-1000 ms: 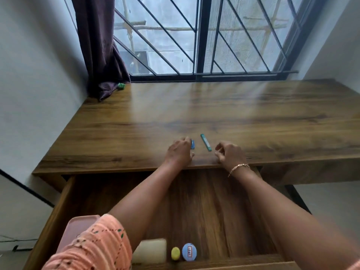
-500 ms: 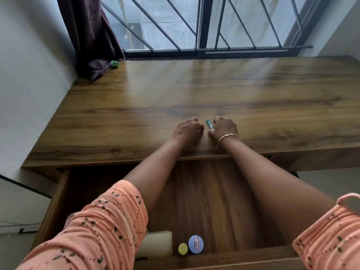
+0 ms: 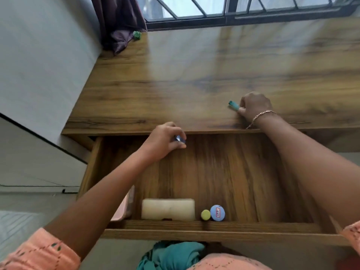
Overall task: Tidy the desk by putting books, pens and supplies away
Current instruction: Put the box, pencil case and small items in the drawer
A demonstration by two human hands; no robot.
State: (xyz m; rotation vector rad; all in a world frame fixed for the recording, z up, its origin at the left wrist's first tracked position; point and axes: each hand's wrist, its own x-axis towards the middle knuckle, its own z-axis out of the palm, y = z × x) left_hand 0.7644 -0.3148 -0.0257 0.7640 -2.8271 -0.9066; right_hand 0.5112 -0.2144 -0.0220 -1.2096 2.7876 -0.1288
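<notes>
My left hand [image 3: 164,143] hovers over the back of the open wooden drawer [image 3: 214,233], its fingers curled round a small blue item [image 3: 178,138] that is blurred. On the wooden desk top [image 3: 194,75], near its front edge, my right hand [image 3: 253,108] pinches a short teal pen-like item [image 3: 233,104], whose free end points left.
At the drawer's front lie a cream rectangular block [image 3: 168,209], a small yellow round item [image 3: 205,214], a blue round item with a label [image 3: 217,212] and a pink tray [image 3: 126,209] partly under my left arm. A dark curtain [image 3: 120,22] and a small green thing [image 3: 137,34] sit at the desk's back left.
My left hand has carried the blue item off the desk top and back over the drawer. My right hand has closed on the teal item. The view has tilted down.
</notes>
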